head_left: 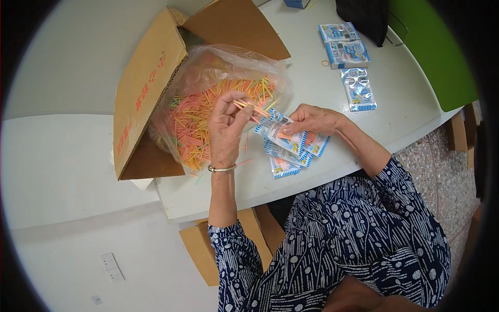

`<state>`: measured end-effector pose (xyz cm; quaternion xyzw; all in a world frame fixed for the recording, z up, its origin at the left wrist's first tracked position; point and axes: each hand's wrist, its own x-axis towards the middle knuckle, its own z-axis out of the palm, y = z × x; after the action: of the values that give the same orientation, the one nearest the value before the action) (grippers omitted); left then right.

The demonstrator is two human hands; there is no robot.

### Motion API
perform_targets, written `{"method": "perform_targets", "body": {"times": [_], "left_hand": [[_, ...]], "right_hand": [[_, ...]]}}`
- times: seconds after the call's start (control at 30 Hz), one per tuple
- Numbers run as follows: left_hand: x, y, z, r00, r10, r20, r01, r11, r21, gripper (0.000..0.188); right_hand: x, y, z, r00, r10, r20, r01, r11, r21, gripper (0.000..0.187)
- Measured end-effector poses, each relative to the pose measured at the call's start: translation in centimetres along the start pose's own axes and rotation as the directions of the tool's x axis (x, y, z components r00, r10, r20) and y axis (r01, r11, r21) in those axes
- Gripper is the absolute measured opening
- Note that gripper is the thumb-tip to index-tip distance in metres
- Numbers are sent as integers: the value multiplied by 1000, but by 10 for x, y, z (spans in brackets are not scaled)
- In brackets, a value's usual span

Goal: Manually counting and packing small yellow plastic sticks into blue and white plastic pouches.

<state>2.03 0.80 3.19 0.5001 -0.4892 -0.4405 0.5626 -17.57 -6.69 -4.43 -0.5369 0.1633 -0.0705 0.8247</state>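
Note:
Between the thumb and fingers of my left hand (228, 118) are several thin pink and yellow sticks (253, 110), their lower ends at the mouth of a small clear-and-blue packet (280, 131). My right hand (313, 120) pinches that packet by its side, and pink sticks show through its clear film. Under it, more filled packets (285, 166) lie overlapping on the white table (213, 200). Just beyond my left hand, a large clear plastic bag (208, 62) lies open, full of loose pink, yellow and green sticks (195, 122).
The bag spills from a tipped cardboard box (150, 99) at the left. Flat packet stacks (347, 53) and a single packet (358, 89) lie at the far right, near a rubber band (325, 63) and a black bag (364, 18). Beyond is a green panel (442, 52).

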Motion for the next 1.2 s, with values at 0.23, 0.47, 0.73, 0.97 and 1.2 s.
{"method": "perform_targets", "body": {"times": [0.23,0.47,0.73,0.97,1.2], "left_hand": [[-6,0,14,989,63,134,-118,880,460,21],[-1,-2,12,989,139,48,-146,897,417,21],[-1,-14,22,994,91,-57,-73,962,264,21],[-10,-35,25,998,54,-40,-36,930,365,26],[-10,-34,22,999,29,46,-44,925,377,28]], "right_hand": [[1,1,0,999,-36,-28,37,999,32,30],[2,5,-3,995,-91,-45,92,995,33,29],[1,2,-2,997,-82,-16,83,989,119,30],[9,14,-10,993,-117,-32,120,983,140,29],[9,16,-10,967,-233,-103,249,952,177,27]]}}
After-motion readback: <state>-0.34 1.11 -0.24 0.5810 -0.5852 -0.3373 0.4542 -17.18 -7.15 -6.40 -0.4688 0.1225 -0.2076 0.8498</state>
